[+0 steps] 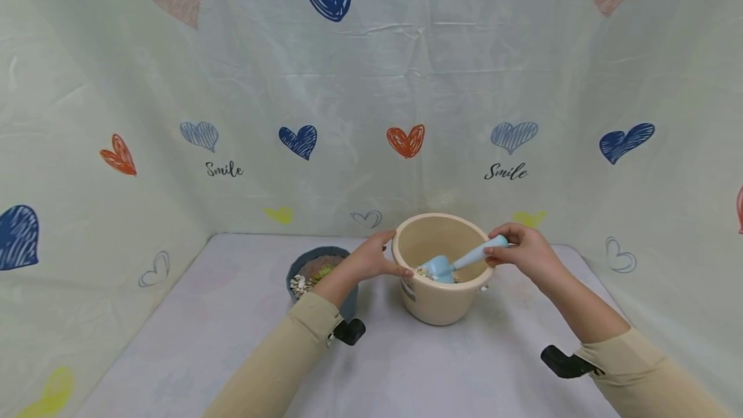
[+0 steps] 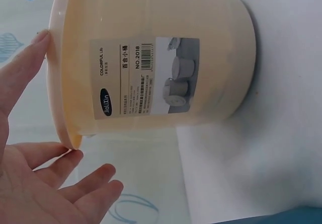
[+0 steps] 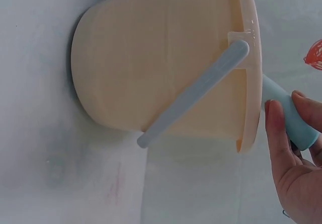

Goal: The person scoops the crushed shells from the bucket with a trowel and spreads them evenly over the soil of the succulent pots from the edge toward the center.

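A cream plastic bucket [image 1: 438,307] stands upright on the table. My left hand [image 1: 371,259] holds its rim from the left, thumb and forefinger against the edge, the other fingers spread loosely. My right hand [image 1: 525,249] grips the handle of a light blue toy shovel [image 1: 475,254] over the right rim. The shovel's blade points down into the bucket, among pale pebble-like bits [image 1: 425,272] inside. In the right wrist view, fingers and thumb pinch the handle's end [image 3: 298,126]. A grey carrying handle [image 3: 196,90] hangs slanted across the bucket's side.
Left of the bucket, partly behind my left forearm, stands a blue-grey pot [image 1: 350,305] with a green plant [image 1: 323,271] and white pebbles [image 1: 298,285]. A pale cloth covers the table [image 1: 441,373]. Behind it hangs a curtain [image 1: 453,82] printed with hearts.
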The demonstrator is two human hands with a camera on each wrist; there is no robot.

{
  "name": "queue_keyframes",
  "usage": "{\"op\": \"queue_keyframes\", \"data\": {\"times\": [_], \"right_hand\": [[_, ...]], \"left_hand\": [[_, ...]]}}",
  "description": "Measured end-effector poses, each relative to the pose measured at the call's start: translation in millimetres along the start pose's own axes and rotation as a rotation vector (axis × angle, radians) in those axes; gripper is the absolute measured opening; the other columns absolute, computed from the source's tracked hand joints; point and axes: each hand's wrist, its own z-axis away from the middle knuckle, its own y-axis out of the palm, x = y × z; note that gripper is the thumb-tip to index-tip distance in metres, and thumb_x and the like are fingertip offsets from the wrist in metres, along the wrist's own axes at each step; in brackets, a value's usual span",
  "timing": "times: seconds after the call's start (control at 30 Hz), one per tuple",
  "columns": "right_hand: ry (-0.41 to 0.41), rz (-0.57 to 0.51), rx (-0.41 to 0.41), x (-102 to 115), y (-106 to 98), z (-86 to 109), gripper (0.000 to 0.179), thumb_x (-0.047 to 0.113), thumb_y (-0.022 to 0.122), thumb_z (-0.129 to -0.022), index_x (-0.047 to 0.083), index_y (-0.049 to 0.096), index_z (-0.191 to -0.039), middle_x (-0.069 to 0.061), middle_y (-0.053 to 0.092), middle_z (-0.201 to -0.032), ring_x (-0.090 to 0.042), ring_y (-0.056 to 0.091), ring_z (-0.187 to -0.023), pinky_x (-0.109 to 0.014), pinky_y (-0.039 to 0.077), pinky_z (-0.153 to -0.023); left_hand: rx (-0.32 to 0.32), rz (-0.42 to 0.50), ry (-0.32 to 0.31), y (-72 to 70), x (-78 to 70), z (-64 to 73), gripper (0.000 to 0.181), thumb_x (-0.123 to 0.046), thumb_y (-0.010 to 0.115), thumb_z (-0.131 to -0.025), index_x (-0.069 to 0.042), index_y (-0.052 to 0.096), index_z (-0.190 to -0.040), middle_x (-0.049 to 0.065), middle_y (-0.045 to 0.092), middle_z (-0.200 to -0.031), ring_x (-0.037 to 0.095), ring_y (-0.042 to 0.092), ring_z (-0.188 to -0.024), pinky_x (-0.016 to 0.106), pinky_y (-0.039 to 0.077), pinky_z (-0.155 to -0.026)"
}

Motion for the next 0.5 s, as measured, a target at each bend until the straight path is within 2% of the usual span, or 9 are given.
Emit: {"op": "queue_keyframes", "data": {"times": [0.5], "right_hand": [[-0.030,0.036,-0.053,0,-12,7.9,0.040,0.009,0.069,-0.091,-0.013,0.050,-0.119,-0.019,0.066,-0.104,-0.020,0.071,-0.079,-0.030,0.057,-0.076]], "left_hand": [[-0.013,0.012,0.002,-0.2,1.2,2.4,0.093,-0.025,0.087,-0.075,-0.008,0.035,-0.151,0.012,0.036,-0.153,0.039,0.041,-0.133,0.051,0.044,-0.100]]}}
